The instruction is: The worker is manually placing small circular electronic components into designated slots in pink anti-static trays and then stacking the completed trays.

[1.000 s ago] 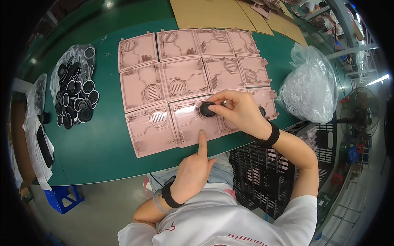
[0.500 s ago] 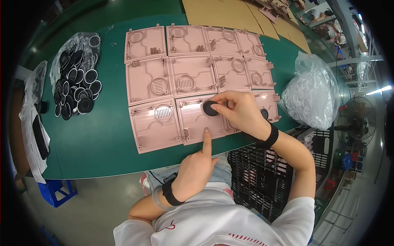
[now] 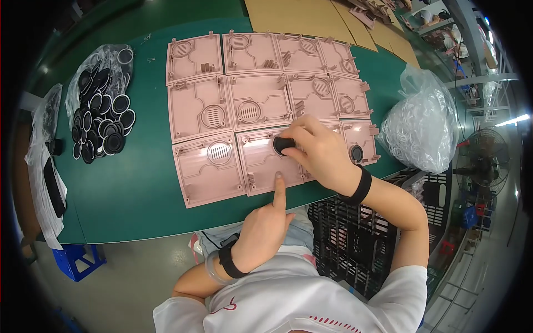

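My right hand [image 3: 327, 156] pinches a black round disc [image 3: 282, 145] between thumb and fingers, over the round recess of a pink plastic panel [image 3: 261, 165] in the nearest row. The hand partly covers the disc and the panel to its right. My left hand [image 3: 262, 232] holds nothing; its index finger is stretched out with the tip on that same panel's lower part, the other fingers curled. A second black disc [image 3: 356, 154] sits in the recess of the rightmost near panel. The near-left panel [image 3: 208, 180] shows a bare slotted grille.
Several more pink panels [image 3: 258, 91] lie in rows on the green table [image 3: 133, 194]. Left is a pile of black discs with pale rims [image 3: 105, 119] by a clear bag. Right stands a clear bag of white rings [image 3: 419, 125]. Black crates [image 3: 347, 238] are below the table edge.
My right hand has shifted slightly left and up, the disc tilting in its fingers over the recess. The left hand has stayed in place.
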`<state>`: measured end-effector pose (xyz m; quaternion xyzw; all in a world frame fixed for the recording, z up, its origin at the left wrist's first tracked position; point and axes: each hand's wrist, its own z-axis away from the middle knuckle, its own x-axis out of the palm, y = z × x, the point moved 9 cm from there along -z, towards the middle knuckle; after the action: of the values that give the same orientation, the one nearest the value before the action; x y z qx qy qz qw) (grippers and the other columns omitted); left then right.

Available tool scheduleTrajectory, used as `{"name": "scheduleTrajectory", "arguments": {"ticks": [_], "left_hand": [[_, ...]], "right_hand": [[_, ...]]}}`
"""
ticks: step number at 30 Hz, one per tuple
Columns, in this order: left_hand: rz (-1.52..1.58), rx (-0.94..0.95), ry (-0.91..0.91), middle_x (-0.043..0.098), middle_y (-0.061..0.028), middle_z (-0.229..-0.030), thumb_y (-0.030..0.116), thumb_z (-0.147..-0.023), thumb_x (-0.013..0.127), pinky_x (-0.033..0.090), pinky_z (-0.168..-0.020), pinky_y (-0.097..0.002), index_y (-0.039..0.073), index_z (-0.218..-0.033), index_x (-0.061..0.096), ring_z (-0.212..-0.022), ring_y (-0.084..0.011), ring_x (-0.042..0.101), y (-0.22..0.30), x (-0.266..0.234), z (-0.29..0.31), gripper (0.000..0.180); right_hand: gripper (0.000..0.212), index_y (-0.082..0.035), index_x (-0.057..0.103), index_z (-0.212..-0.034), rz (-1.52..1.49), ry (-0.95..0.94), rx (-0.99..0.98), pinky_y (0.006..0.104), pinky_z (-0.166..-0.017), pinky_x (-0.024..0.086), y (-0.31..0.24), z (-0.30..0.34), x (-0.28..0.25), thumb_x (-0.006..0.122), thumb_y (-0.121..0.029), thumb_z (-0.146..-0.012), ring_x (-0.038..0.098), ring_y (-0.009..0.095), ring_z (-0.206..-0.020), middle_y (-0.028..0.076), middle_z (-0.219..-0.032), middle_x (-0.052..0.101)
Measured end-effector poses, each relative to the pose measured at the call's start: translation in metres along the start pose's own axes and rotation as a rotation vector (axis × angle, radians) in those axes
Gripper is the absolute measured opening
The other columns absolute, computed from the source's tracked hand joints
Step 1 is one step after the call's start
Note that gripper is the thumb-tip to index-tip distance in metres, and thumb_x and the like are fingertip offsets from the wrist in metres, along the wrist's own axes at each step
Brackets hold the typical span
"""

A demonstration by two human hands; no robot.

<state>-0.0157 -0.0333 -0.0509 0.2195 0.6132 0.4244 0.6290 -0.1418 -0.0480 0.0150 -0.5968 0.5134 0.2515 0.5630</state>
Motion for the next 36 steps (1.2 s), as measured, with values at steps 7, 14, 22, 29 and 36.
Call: {"name": "scheduleTrajectory", "arguments": {"ticks": [7, 14, 22, 29, 36], "left_hand": [[0.082, -0.029, -0.005, 0.061, -0.0157, -0.063, 0.011, -0.084, 0.065, 0.049, -0.051, -0.0386, -0.011, -0.141, 0.019, -0.053, -0.0316, 0.06, -0.002, -0.002, 0.0, 0.077], [0.922, -0.067, 0.089, 0.061, -0.0107, -0.069, 0.028, -0.097, 0.048, 0.048, -0.051, -0.0316, -0.005, -0.133, 0.036, -0.052, -0.0212, 0.058, 0.001, -0.022, -0.005, 0.05], [1.418, -0.236, 0.112, 0.059, -0.0105, -0.08, 0.059, -0.097, 0.018, 0.047, -0.054, -0.0253, 0.002, -0.122, 0.047, -0.063, -0.0154, 0.057, -0.013, -0.015, -0.019, 0.069], [1.308, -0.234, 0.124, 0.058, -0.0107, -0.092, 0.065, -0.094, 0.015, 0.047, -0.051, -0.0224, 0.006, -0.124, 0.046, -0.074, -0.013, 0.058, 0.004, -0.012, -0.026, 0.073], [1.324, -0.33, 0.094, 0.06, -0.0117, -0.097, 0.064, -0.095, 0.016, 0.046, -0.05, -0.0228, 0.007, -0.125, 0.044, -0.074, -0.013, 0.058, 0.007, 0.0, -0.03, 0.07]], "right_hand": [[0.023, -0.006, 0.065, -0.094, 0.072, -0.082, -0.014, 0.0338, -0.063, 0.051, 0.0, 0.0, 0.008, 0.072, -0.009, -0.072, 0.063, 0.025, -0.075, 0.007, -0.101, 0.063], [0.021, -0.005, 0.067, -0.095, 0.018, -0.158, -0.061, 0.0325, -0.066, 0.052, 0.003, 0.001, 0.005, 0.07, -0.01, -0.075, 0.065, 0.025, -0.081, 0.009, -0.098, 0.064], [0.026, -0.005, 0.067, -0.093, -0.558, -0.36, -0.022, 0.0319, -0.068, 0.052, -0.039, 0.021, -0.023, 0.077, -0.015, -0.071, 0.065, 0.025, -0.08, 0.007, -0.096, 0.064], [0.025, -0.007, 0.066, -0.091, -0.396, -0.39, -0.069, 0.0325, -0.067, 0.052, -0.036, 0.034, -0.023, 0.077, -0.016, -0.071, 0.064, 0.025, -0.08, 0.006, -0.095, 0.064], [0.016, -0.008, 0.065, -0.09, -0.305, -0.306, -0.291, 0.0321, -0.063, 0.051, -0.035, 0.044, -0.036, 0.072, -0.011, -0.076, 0.065, 0.023, -0.079, 0.006, -0.091, 0.063]]}}
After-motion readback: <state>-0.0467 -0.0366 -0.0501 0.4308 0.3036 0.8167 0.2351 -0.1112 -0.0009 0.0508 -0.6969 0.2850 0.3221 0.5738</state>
